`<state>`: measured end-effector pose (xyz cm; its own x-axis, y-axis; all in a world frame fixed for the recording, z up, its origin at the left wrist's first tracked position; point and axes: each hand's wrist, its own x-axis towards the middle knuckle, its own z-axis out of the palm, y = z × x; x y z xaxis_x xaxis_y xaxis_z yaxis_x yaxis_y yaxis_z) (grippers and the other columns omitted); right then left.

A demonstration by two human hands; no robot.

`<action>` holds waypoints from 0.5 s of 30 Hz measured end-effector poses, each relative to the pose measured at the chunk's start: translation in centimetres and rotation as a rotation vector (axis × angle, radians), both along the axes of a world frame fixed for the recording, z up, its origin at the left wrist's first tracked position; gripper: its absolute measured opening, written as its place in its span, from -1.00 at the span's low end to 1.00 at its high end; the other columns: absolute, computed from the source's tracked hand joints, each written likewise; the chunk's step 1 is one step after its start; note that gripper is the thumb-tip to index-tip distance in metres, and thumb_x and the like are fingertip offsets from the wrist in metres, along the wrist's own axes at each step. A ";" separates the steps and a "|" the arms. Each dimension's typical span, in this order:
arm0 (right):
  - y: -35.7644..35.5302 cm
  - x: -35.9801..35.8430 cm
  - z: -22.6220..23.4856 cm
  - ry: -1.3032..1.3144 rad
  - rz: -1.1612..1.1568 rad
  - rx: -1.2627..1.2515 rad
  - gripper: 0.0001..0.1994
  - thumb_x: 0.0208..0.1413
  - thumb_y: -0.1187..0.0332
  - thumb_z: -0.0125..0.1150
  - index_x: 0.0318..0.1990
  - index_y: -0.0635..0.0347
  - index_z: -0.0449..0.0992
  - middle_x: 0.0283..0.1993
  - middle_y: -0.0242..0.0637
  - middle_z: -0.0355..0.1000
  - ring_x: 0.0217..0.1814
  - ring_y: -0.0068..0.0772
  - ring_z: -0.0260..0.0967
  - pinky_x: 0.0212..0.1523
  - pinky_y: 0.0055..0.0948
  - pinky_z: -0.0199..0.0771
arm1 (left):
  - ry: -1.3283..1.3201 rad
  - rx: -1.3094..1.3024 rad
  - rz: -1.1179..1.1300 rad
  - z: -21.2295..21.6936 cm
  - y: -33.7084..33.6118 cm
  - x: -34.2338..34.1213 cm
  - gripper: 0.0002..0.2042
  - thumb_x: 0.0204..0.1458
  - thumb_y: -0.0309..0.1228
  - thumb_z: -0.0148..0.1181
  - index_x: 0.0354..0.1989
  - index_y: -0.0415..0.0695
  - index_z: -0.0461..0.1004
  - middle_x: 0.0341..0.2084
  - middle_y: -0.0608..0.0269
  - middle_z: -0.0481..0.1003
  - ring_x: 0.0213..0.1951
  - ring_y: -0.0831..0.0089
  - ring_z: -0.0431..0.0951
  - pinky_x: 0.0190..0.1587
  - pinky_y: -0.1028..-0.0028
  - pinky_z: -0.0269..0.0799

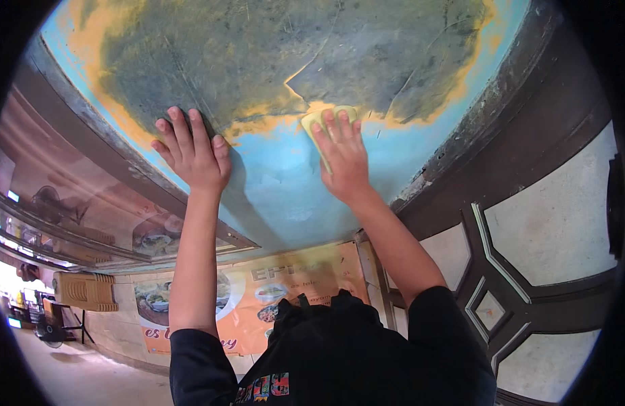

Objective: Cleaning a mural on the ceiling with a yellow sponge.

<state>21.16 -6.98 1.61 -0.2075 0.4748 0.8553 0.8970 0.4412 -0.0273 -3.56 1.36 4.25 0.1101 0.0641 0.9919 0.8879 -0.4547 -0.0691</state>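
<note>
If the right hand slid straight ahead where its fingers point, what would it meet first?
The right hand, lying over a flat, pale-yellow sponge, would probably meet the thin orange paint edge first, then the big dark-grey, rough-looking wall patch; depth is hard to judge.

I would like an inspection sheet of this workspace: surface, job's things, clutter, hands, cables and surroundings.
Surface: blue paint, with a dark patch edged in orange; crack-like lines cross the patch.
Job's things: yellow tool, flat against the surface at the patch's lower edge.
Clutter: fan and brown stack, away at the left.
Hands: left hand lies open on the surface; right hand holds the yellow tool, fingers extended over it.
Cables: nothing seen.
Surroundings: orange banner below; panelled door at right.
</note>
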 end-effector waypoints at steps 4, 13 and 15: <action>0.7 -0.2 1.5 0.164 0.006 0.143 -0.40 -0.12 0.61 0.07 0.19 0.04 0.32 0.36 -0.18 0.13 0.44 -0.03 -0.04 0.33 0.14 -0.08 | 0.006 0.003 0.007 0.1 0.1 -0.7 -0.50 0.21 -0.20 -0.30 0.27 -0.17 0.21 0.32 -0.01 0.08 0.40 0.03 -0.15 0.37 0.07 -0.49; 1.1 -1.8 1.6 -0.041 -0.069 0.000 -0.42 -0.06 0.56 0.02 0.20 -0.04 0.34 0.37 -0.28 0.12 0.45 -0.10 -0.06 0.37 0.06 -0.13 | 0.042 -0.005 0.009 0.5 -0.1 -1.5 -0.47 0.17 -0.23 -0.23 0.30 -0.21 0.15 0.34 -0.03 0.02 0.40 0.03 -0.18 0.37 0.09 -0.52; 0.5 -2.6 1.8 -0.124 -0.027 -0.023 -0.40 -0.09 0.57 0.04 0.21 -0.05 0.34 0.38 -0.30 0.12 0.45 -0.11 -0.06 0.36 0.05 -0.13 | 0.040 -0.002 0.007 0.6 -0.1 -1.3 -0.47 0.17 -0.24 -0.25 0.29 -0.21 0.15 0.33 -0.03 0.04 0.40 0.02 -0.16 0.37 0.09 -0.50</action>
